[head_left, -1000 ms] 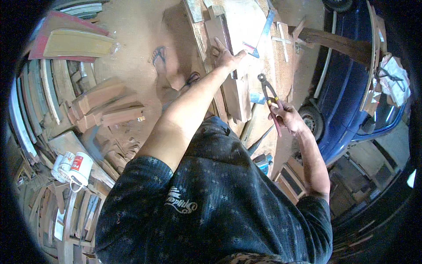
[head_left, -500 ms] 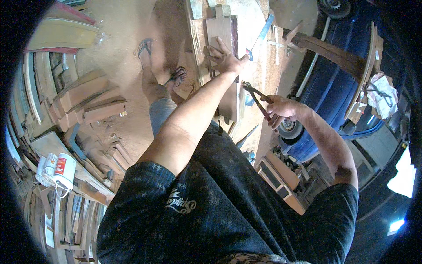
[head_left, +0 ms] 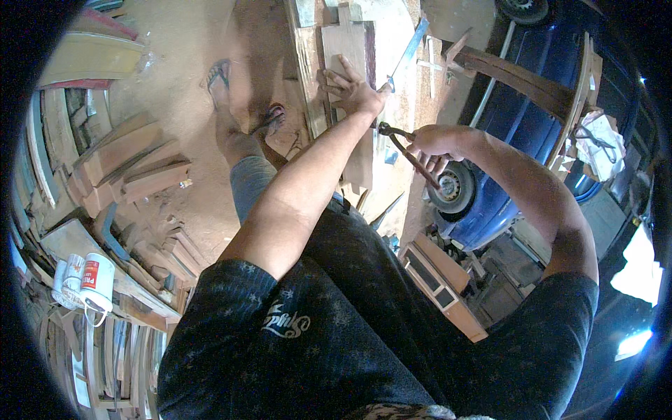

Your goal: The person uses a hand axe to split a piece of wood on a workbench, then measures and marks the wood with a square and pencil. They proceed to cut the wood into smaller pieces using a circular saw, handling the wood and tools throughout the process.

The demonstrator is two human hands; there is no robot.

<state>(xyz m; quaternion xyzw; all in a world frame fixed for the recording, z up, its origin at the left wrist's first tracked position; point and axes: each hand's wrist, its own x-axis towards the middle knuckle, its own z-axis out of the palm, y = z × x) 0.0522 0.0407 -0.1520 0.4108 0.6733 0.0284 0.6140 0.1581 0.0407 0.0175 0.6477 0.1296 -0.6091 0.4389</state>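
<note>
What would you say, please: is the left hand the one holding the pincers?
No, the right hand grips the pincers, while the left hand is spread on the wood.

Pincers: dark metal head, long slender handles, the lower one reddish toward its end; the other is partly hidden in the grasp. Held aslant, head at upper left, handle ends at lower right. Head lies close by the right edge of the wooden piece; contact cannot be made out. Wooden piece: pale brown face, dark reddish strip along its right edge, lying lengthwise away from the wearer, middle covered.
</note>
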